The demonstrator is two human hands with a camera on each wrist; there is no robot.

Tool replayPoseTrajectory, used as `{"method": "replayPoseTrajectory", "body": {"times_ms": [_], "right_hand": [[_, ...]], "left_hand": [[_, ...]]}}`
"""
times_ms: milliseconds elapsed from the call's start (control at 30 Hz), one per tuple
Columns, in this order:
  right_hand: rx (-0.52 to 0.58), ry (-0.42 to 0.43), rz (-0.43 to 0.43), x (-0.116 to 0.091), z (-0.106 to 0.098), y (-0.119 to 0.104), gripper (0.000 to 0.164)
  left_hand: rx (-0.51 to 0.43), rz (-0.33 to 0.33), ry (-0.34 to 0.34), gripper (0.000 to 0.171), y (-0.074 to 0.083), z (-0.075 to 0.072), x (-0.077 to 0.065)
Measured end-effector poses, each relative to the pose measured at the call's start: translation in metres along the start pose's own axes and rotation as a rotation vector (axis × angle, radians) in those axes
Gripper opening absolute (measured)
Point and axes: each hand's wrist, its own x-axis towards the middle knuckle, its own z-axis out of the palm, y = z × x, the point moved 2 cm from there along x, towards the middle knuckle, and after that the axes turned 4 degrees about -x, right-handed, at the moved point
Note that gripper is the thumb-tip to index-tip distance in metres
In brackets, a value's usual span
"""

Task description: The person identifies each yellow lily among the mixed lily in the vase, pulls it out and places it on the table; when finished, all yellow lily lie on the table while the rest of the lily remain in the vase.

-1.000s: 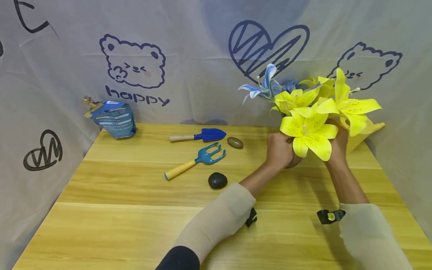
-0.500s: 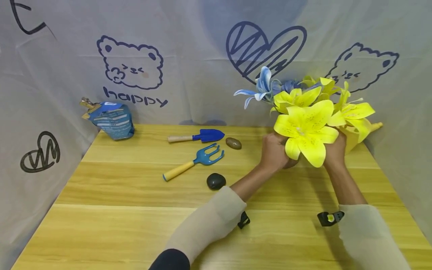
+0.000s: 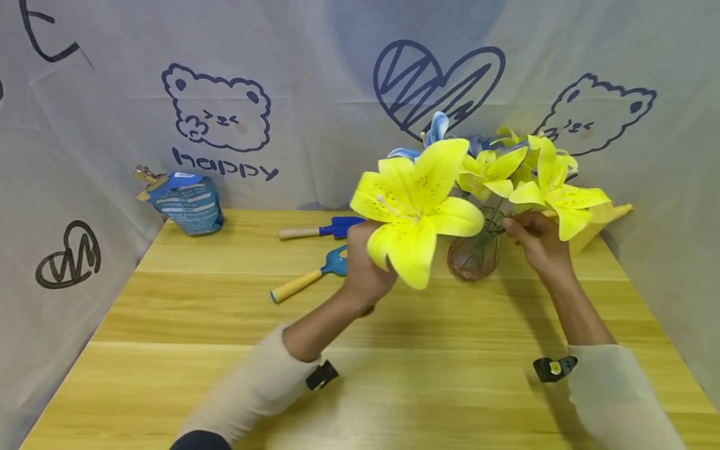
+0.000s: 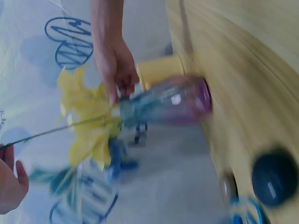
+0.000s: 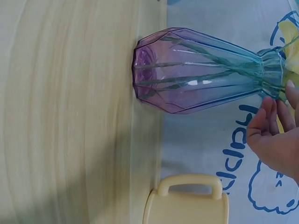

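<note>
Flower point(image 3: 419, 206) in the left hand point(image 3: 364, 272): a big yellow lily, gripped by its stem with the fingers curled round it and held up clear of the table point(image 3: 225, 350). To the right of that hand stood a purple-tinted glass vase point(image 3: 474, 255) holding more yellow and blue blooms. The right hand point(image 3: 537, 240) rested its fingertips at the vase's neck among the stems; whether it pinched one could not be told. Beyond the left hand lay a blue fork point(image 3: 315, 276) and a blue trowel point(image 3: 323, 230); behind the right hand stood a yellow watering can point(image 3: 596, 222).
</note>
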Motion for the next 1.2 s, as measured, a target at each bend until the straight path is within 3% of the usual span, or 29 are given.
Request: {"method": "replayPoseTrajectory", "body": {"times_ms": [133,300,433,533,633,800,900,1100,1200], "right_hand": [[0.096,-0.019,-0.072,-0.001,0.002,-0.003,0.020],[0.222,-0.035,-0.141,-0.007,0.001,-0.011,0.012],[0.218,-0.059,-0.142,-0.011,0.001,-0.010,0.017],[0.181,-0.090,-0.090,-0.011,0.002,0.001,0.025],[0.101,-0.149,-0.041,-0.003,0.002,0.025,0.032],[-0.060,-0.230,-0.032,0.003,0.006,0.040,0.035],[-0.126,-0.205,-0.055,-0.002,0.010,0.031,0.035],[-0.212,-0.141,-0.076,-0.006,0.012,0.038,0.032],[-0.217,-0.142,-0.071,-0.007,0.013,0.040,0.032]], "left_hand": [[0.111,-0.134,-0.061,0.005,0.011,-0.055,-0.011],[0.217,-0.441,-0.115,0.016,0.009,-0.129,-0.031],[0.378,-0.640,-0.144,0.013,0.003,-0.187,-0.050],[0.564,-0.721,-0.194,0.020,-0.002,-0.226,-0.067],[0.680,-0.787,-0.241,0.023,-0.006,-0.258,-0.084],[0.749,-0.908,-0.339,0.021,-0.013,-0.288,-0.105],[0.776,-0.949,-0.402,0.017,-0.019,-0.300,-0.115],[0.804,-1.009,-0.423,0.016,-0.027,-0.310,-0.129],[0.838,-0.987,-0.429,0.020,-0.026,-0.311,-0.129]]}}
